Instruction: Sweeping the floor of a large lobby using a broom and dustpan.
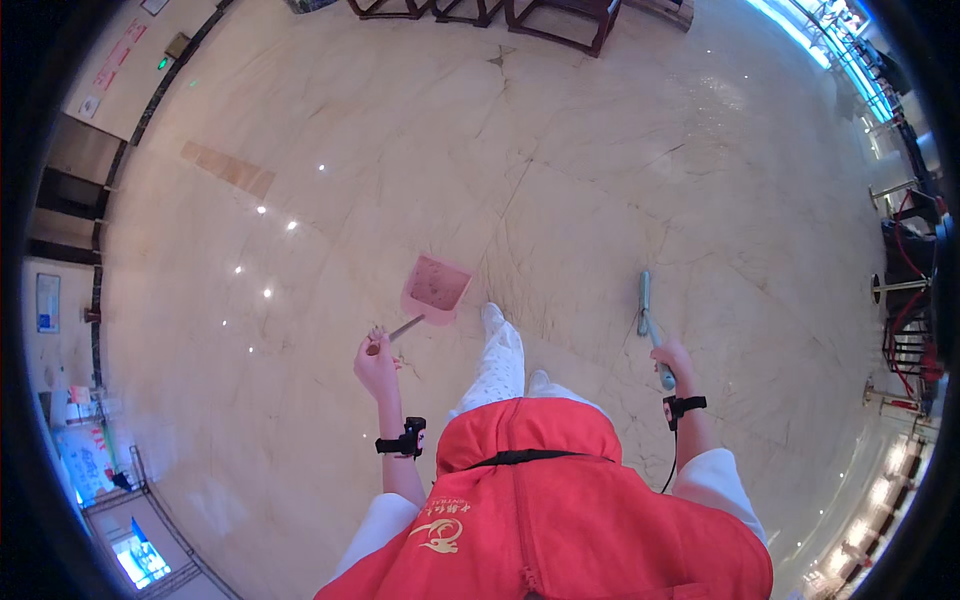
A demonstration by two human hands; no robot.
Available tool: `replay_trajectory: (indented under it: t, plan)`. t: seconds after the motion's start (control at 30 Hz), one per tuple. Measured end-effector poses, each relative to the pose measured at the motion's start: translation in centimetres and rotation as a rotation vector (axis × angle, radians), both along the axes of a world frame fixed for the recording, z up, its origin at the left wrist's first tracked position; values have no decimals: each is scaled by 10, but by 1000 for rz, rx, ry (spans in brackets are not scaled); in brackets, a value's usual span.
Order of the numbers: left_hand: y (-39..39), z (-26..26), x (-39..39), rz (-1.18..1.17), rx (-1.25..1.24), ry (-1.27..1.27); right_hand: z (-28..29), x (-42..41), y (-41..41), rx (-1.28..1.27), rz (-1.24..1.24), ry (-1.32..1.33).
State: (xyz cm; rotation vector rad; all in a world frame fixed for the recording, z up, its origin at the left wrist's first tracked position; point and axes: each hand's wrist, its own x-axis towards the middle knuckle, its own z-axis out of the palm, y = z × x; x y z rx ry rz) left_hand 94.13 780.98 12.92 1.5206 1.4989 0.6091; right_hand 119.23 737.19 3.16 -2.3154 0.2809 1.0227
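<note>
My left hand (377, 365) grips the handle of a pink dustpan (439, 285), whose pan points ahead of me, left of my forward foot. Small dark specks show in the pan; whether it touches the floor I cannot tell. On the other side, my right hand (676, 363) is closed around the pale blue-green handle of a hand brush (644, 304). The brush head points forward, with dark bristles along its left side. Dustpan and brush are well apart, with my white shoe (492, 315) between them.
Glossy beige marble floor (570, 210) spreads around me, with a patch of tan strips (229, 169) at left. Dark wooden furniture (562, 26) stands at the far edge. Rope barrier posts (900, 285) line the right side; a wall with a dark baseboard (97, 322) runs along the left.
</note>
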Motion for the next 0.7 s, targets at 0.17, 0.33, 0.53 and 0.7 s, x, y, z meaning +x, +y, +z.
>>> replay_trajectory:
  t: [0.17,0.33,0.53,0.7]
  plan:
    - [29,-15,28,-3,32,10,-21,-6,-20,218,-2,140]
    - [45,-27,58,-60,8,95,-66,-18,-22,575,445,-136]
    - [4,-22,77,-96,-33,74,-46,18,15,498,-235,500]
    - [10,-41,56,-64,-87,45,-33,57,84,436,-98,520]
